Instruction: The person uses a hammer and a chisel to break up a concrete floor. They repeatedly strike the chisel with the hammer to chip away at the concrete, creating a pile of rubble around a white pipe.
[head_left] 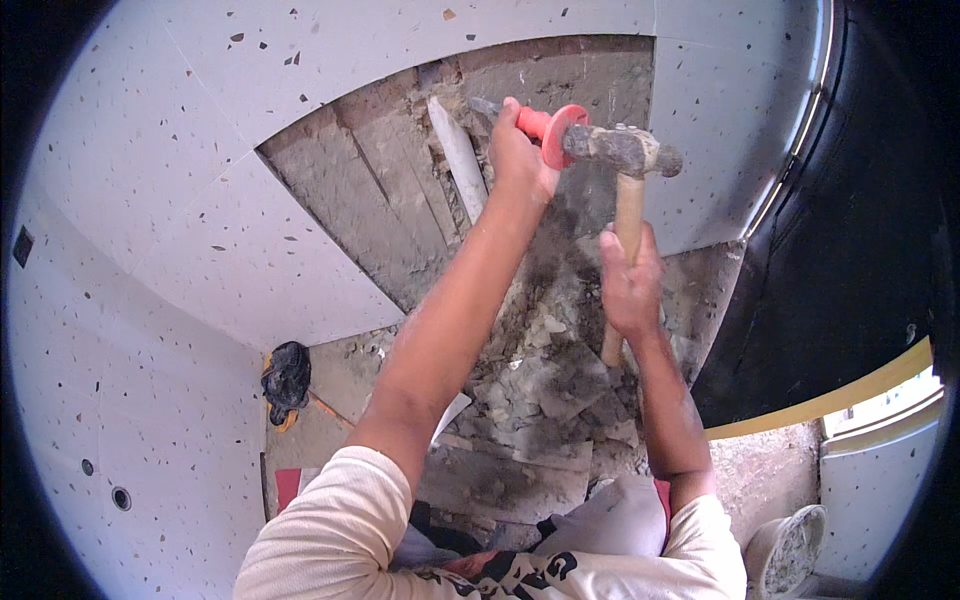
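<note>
My left hand [518, 150] is wrapped round a chisel [534, 122] with a red grip and a round red guard. Its metal tip points left at the bare grey wall patch [395, 180], close to the upper end of a white pipe [458, 160]. In my right hand [632, 280] is a hammer [628, 205] with a pale wooden handle. The worn metal hammer head lies against the guarded end of the chisel, or very close to it. My left palm and the fingers on its far side are hidden.
Broken rubble [530, 390] is heaped below the wall patch. Speckled white tiles [290, 250] surround the patch. A black-and-yellow bundle [287, 375] lies at the left, and a bucket of grey material [790, 555] stands at the lower right. A dark panel [840, 230] curves along the right.
</note>
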